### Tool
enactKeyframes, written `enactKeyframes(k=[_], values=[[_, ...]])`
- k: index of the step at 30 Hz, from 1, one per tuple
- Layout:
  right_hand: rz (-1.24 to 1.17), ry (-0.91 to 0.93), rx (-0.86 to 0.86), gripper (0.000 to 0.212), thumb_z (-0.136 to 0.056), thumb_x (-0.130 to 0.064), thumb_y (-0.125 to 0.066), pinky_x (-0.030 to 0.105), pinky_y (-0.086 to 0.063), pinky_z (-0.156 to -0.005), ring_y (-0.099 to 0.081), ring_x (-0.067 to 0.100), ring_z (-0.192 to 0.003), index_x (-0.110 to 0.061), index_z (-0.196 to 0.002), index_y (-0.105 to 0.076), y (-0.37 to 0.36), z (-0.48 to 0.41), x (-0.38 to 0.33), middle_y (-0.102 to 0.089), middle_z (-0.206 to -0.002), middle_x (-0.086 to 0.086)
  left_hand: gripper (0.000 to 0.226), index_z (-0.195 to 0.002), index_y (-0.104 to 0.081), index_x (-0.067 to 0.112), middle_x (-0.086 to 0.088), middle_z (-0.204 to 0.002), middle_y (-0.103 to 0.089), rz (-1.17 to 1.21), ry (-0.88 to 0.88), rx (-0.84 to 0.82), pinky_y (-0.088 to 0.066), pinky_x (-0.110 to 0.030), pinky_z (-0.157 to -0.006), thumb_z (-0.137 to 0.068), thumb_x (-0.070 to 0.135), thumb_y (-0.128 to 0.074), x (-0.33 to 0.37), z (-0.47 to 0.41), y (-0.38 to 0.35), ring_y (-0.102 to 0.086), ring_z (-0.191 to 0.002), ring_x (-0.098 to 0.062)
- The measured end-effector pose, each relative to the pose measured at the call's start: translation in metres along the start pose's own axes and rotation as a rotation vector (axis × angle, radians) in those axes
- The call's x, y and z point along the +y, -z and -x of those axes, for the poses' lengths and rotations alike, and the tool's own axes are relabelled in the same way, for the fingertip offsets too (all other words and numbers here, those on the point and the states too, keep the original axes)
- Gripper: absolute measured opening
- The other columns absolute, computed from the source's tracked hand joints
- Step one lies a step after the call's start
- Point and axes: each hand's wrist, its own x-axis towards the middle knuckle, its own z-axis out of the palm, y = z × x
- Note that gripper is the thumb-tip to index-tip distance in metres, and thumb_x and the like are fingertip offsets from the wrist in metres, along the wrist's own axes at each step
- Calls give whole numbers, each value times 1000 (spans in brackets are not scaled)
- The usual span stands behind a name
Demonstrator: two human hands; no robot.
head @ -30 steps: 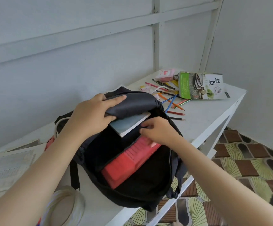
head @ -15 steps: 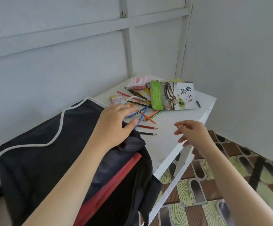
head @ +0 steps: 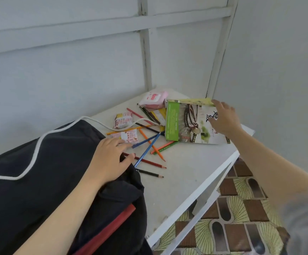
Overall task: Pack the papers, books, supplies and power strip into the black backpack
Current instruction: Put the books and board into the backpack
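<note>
Black fabric backpack [head: 48, 153] gripped by the left hand [head: 110, 159]; right hand [head: 225, 118] rests flat-fingered on a green-edged glossy book [head: 186, 122].

A black backpack [head: 39, 162] is laid on the white desk [head: 186, 177], and its upper edge is gripped by the left hand [head: 110, 159]. A white cord [head: 0, 177] is laid across the backpack's cloth, and a red item [head: 106, 230] is seen inside its opening. Coloured pencils [head: 147, 150] are scattered on the desk beside the left hand. Further back, a book [head: 184, 122] with a green spine is touched by the right hand [head: 223, 116], whose fingers are spread on the cover. A pink packet [head: 154, 97] is placed just behind the book.
</note>
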Motion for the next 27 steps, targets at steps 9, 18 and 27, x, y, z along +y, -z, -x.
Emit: enactKeyframes(k=[9,18,27], values=[[-12,114,16,79,-77,-19,-76,41,-38,-88,-50,35,-105,-15,-142,-31,-2,-47,9,-62,-106,18,40,-127,-57,23,4,-130,-57,75,47,75,-29,-29,-103,-89,37,-55,-4,-13,-3,-48,-121,-14],[-342,335,288,67,-84,-3,-64,30,-38,-74,-47,15,-87,-27,-140,-35,29,-6,-16,-49,-95,-3,58,-141,-37,25,2,-137,-49,310,10,153,-37,-27,-101,-89,19,-61,5,-29,10,-45,-125,-15],[-394,577,524,48,-86,-1,-58,33,-46,-70,-57,25,-86,-33,-120,-45,71,39,-53,-56,-97,9,85,-142,-15,44,16,-144,-20,706,-36,190,-30,-29,-107,-84,10,-66,43,-72,38,-27,-133,-9]])
